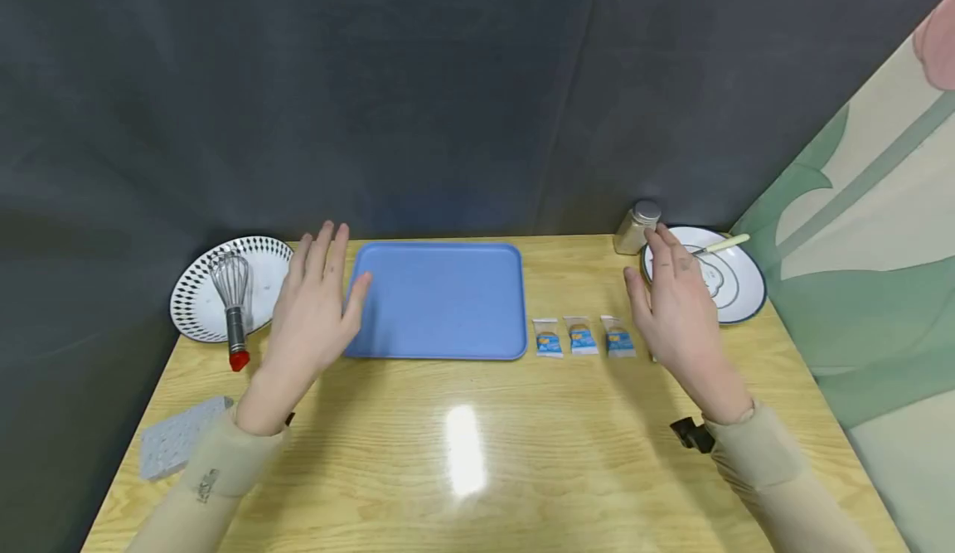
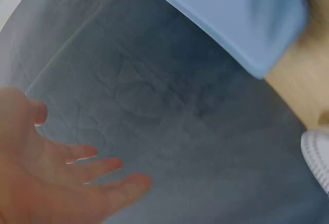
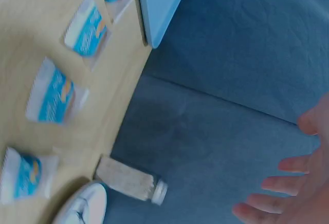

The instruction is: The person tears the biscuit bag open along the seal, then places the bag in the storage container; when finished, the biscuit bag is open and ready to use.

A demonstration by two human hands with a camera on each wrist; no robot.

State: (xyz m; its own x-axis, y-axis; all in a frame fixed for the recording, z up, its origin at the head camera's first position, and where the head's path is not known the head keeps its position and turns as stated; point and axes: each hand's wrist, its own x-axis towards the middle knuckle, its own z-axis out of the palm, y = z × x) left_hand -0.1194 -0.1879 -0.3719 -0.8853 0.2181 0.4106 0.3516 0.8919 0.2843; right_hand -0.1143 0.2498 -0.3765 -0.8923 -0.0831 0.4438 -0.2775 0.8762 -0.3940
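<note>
My left hand (image 1: 309,308) is held above the table between the patterned plate and the blue tray (image 1: 440,300), its fingers straight and nothing in it. In the left wrist view the same hand (image 2: 61,167) shows spread fingers against the dark cloth. My right hand (image 1: 675,308), also with straight fingers and holding nothing, hovers by the white plate (image 1: 739,292) and the jar (image 1: 637,228). Small blue-and-white wrapped snack packets (image 1: 581,336) lie in a row left of it; the right wrist view shows another packet (image 3: 28,176) that the hand hides in the head view.
A whisk (image 1: 233,296) with a red-tipped handle lies across the black-and-white patterned plate (image 1: 196,304). Nearer sits a grey speckled block (image 1: 182,437). A cream-handled utensil (image 1: 727,244) rests on the white plate. Dark cloth (image 1: 418,97) hangs behind the wooden table (image 1: 537,453), with a patterned curtain (image 1: 880,288) at right.
</note>
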